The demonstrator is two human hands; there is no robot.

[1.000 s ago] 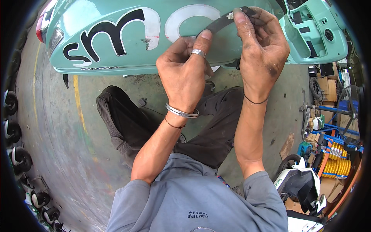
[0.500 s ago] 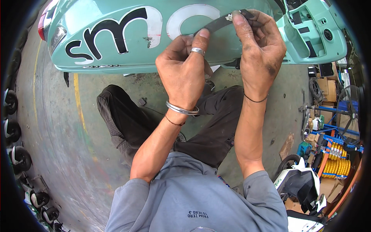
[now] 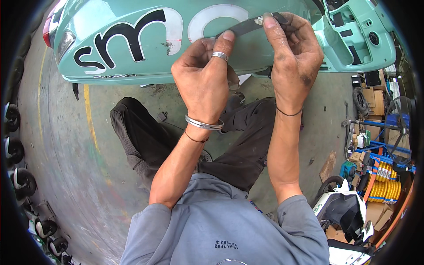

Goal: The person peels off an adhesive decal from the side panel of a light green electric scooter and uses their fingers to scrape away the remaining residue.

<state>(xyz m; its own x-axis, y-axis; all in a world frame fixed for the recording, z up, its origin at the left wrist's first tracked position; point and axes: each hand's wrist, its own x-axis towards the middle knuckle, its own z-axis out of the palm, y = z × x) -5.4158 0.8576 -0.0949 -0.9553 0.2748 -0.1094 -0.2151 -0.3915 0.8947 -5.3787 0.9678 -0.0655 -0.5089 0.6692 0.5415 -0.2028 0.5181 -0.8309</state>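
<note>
A mint-green scooter body panel [image 3: 128, 70] with large black and white lettering decals fills the top of the view. In front of it, my left hand [image 3: 203, 75] pinches one end of a dark, curved flat strip [image 3: 242, 27] under its thumb. My right hand [image 3: 293, 57] grips the other end, thumb on top and fingers curled behind. Beside that thumb, a small whitish flaky patch [image 3: 259, 21] shows on the strip. The fingertips of both hands are partly hidden behind it.
Another mint-green molded part [image 3: 360, 42] is at upper right. My legs rest on the concrete floor [image 3: 75, 154] beneath the panel. Wheels [image 3: 24, 181] line the left edge. At right are cardboard boxes [image 3: 376, 101], yellow coils [image 3: 384, 192] and a white-and-black scooter body part [image 3: 340, 207].
Both hands have shifted slightly left with the strip, the left hand a little more. The strip's left part now sits a touch farther left; both grips remain.
</note>
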